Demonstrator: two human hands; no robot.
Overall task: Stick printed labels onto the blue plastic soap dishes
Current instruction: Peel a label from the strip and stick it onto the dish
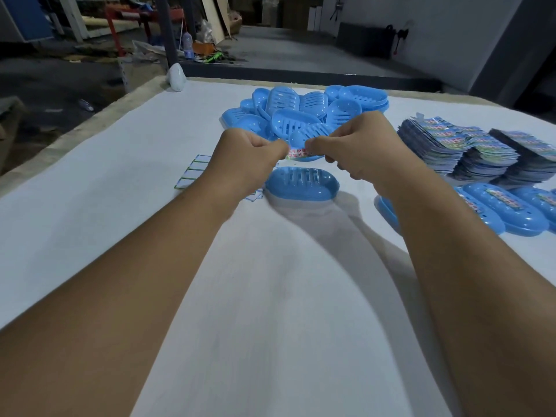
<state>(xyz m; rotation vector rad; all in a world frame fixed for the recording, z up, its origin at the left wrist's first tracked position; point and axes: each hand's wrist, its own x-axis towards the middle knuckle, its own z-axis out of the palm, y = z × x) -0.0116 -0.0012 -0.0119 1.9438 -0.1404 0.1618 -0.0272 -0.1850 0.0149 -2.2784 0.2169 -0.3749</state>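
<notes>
Both hands, left (255,155) and right (352,145), pinch a label (296,153) above a dish (301,183) at mid-table. A few labelled dishes (508,210) lie right; the far pile (304,111) waits.

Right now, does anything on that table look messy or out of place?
Only the unlabelled soap dishes at the far side: a loose, tilted heap, unlike the neat label stacks and labelled dishes on the right. Nothing looks spilled or broken.

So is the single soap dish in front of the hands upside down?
Cannot tell; the soap dish lies flat with its slotted face up, bearing no label.
</notes>
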